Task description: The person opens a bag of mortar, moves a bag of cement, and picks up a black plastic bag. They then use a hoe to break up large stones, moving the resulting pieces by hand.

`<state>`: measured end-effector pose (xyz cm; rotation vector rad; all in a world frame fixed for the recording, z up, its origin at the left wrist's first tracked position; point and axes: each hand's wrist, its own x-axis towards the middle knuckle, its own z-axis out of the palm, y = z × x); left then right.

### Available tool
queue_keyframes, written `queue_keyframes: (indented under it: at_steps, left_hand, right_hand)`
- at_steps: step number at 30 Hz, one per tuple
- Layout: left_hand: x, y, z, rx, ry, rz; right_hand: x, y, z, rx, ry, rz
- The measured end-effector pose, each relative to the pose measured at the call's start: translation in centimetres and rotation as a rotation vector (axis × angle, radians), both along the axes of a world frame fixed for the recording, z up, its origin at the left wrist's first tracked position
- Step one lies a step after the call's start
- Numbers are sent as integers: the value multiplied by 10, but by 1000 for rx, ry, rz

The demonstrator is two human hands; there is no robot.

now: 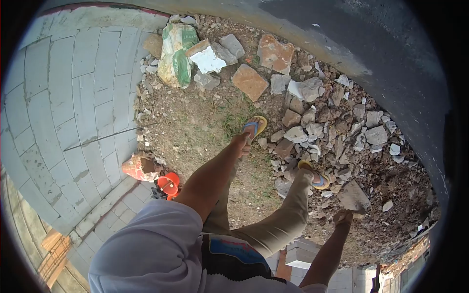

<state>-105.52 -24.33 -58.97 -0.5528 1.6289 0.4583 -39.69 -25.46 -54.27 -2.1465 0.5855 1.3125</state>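
My right hand [343, 217] reaches down at the right, its fingers closed on the near edge of a flat broken concrete slab [354, 196]. The slab lies among loose earth and rubble. My left hand [239, 145] hangs in front of my left leg, just by the sandalled left foot [255, 127]. Its fingers are curled in, and nothing shows in them. Beside the slab, my right foot [314, 174] stands in a yellow and blue flip-flop at the edge of the rubble.
A rubble heap [312, 129] spreads along the dark wall [391, 58]. Square broken tiles [250, 82] and a green-and-white sack [177, 56] lie at the far side. Near the grey block wall [88, 102] are an orange bucket [168, 183] and a torn red bag [140, 167].
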Motion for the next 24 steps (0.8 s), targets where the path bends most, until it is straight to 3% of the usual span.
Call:
queue_keyframes:
  at_steps: [2, 3, 4, 7, 9, 11, 13, 14, 18, 21, 24]
  left_hand:
    - [12, -6, 10, 5, -16, -86]
    - [13, -3, 18, 47, -78, -203]
    - [10, -1, 26, 90, -135, -320]
    - [-17, -6, 39, 98, -78, -423]
    - [-49, -9, 55, 82, -9, -474]
    - [-88, -35, 64, 120, 160, -651]
    - [-130, -82, 75, 116, 355, -915]
    - [-155, -123, 74, 155, 466, -1083]
    - [-205, -247, 155, -62, 421, -1140]
    - [-225, -333, 195, -64, 295, -1332]
    - [-214, -351, 230, -24, 251, -1282]
  right_hand:
    - [28, 34, 24, -44, 362, -395]
    - [20, 49, 31, -76, 293, -356]
    - [30, 46, 10, -30, 163, -175]
    - [40, 30, -1, 56, 269, -248]
    - [28, 21, 1, 9, -23, 118]
    - [69, 2, -1, 15, -11, 172]
    - [135, -15, -30, 66, 16, 171]
    - [125, -7, -25, 70, 22, 179]
    - [88, 33, -26, -43, 5, 240]
    - [102, 17, -48, 98, -102, 171]
    - [78, 8, -20, 175, -58, 316]
